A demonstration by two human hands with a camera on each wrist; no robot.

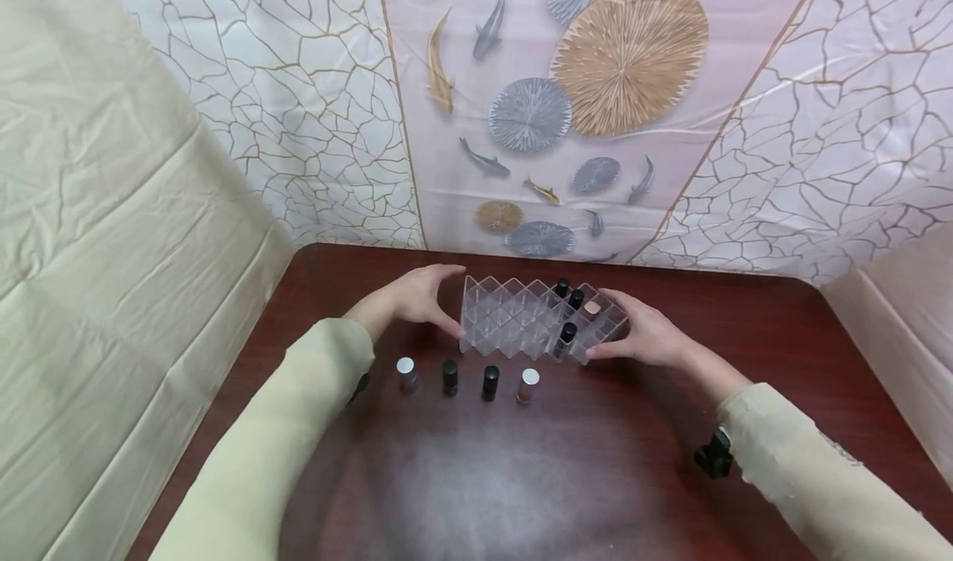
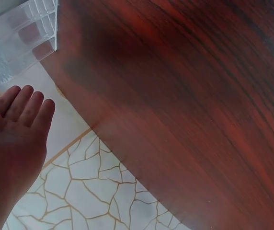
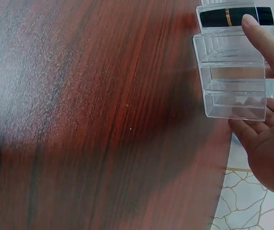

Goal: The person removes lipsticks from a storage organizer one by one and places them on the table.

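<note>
A clear lipstick organizer [image 1: 514, 317] with diamond-shaped compartments stands toward the back of the table. Several lipsticks are in its right part, among them a black lipstick [image 1: 567, 333] at the front, whose gold band shows in the right wrist view. My right hand [image 1: 650, 329] grips the right end, thumb in front and fingers round behind. At the other end, my left hand [image 1: 423, 298] has its thumb at the front left corner and index finger near the back one. In the left wrist view its other fingers [image 2: 29, 108] are extended, apart from the plastic.
In front of the organizer a row of upright tubes stands on the dark red wooden table [image 1: 476, 478]: a silver-capped tube [image 1: 407, 375], two black ones [image 1: 450, 377] and a white-capped pinkish tube [image 1: 528, 385]. Patterned cloth [image 1: 335, 114] hangs behind the table's back edge.
</note>
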